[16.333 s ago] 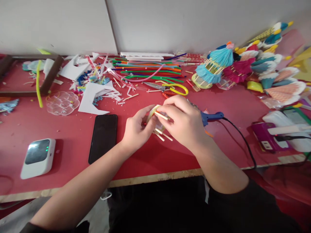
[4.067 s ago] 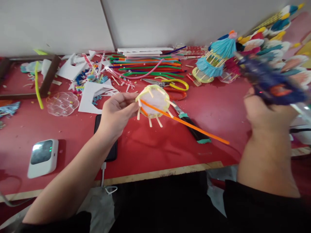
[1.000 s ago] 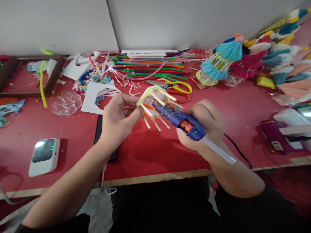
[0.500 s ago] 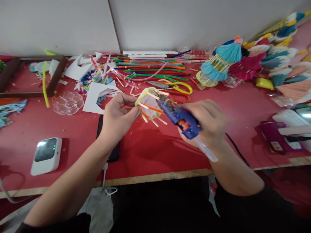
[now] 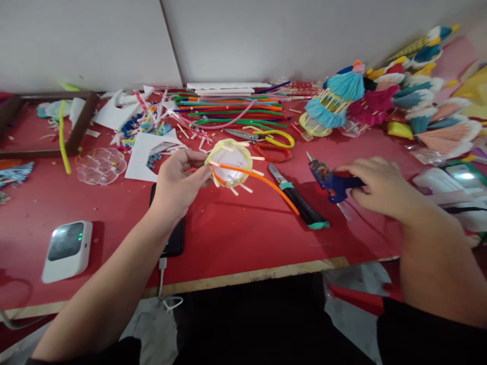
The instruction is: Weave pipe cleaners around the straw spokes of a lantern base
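Note:
Between thumb and fingers my left hand (image 5: 180, 185) pinches the edge of a small round craft piece (image 5: 236, 157). It has a pale disc, a yellow rim and several short wooden sticks around it. An orange pipe cleaner (image 5: 274, 185) runs across the piece, and its free end hangs out to the right. Off to the right, my right hand (image 5: 380, 187) grips the handle of a blue hot glue gun (image 5: 330, 181), whose nozzle points up and left. A utility knife (image 5: 300, 200) with a black and teal handle lies between the two hands.
Scissors (image 5: 266, 136) with yellow and orange handles lie beyond the craft piece, before several coloured pipe cleaners (image 5: 228, 109). A blue-fringed stick model (image 5: 335, 101) stands back right. On the left are a clear compartment tray (image 5: 101, 166), a phone (image 5: 175, 235) and a white device (image 5: 68, 251).
My right hand has carried the glue gun away from the craft piece to the right. The utility knife and the orange pipe cleaner's free end now show. My left hand keeps its hold.

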Demonstrator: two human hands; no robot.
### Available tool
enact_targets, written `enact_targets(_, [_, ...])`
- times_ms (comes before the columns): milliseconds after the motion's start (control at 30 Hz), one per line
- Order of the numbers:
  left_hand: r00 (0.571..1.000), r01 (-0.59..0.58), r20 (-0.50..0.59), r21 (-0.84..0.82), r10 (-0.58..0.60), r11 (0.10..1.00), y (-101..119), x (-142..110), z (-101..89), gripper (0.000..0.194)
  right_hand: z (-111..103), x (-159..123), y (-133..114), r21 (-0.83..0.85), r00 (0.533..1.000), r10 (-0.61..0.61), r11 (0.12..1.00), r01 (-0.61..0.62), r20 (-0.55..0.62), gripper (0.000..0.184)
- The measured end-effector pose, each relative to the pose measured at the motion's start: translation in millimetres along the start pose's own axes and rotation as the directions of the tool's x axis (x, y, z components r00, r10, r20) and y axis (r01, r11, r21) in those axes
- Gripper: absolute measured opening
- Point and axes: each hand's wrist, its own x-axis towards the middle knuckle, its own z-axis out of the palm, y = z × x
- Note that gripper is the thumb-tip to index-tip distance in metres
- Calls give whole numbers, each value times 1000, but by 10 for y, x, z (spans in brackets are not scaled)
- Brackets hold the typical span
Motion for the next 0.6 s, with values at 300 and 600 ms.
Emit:
enact_targets(300, [980, -191, 79, 144, 181, 971, -28, -88, 9, 21, -33, 529, -1247, -42, 985, -166, 985, 168, 46, 22])
enact_targets(600, [957, -288, 57, 250, 283, 924, -65, -84, -42, 19, 637, 880, -2010, -168, 982, -153, 971, 170, 110, 21])
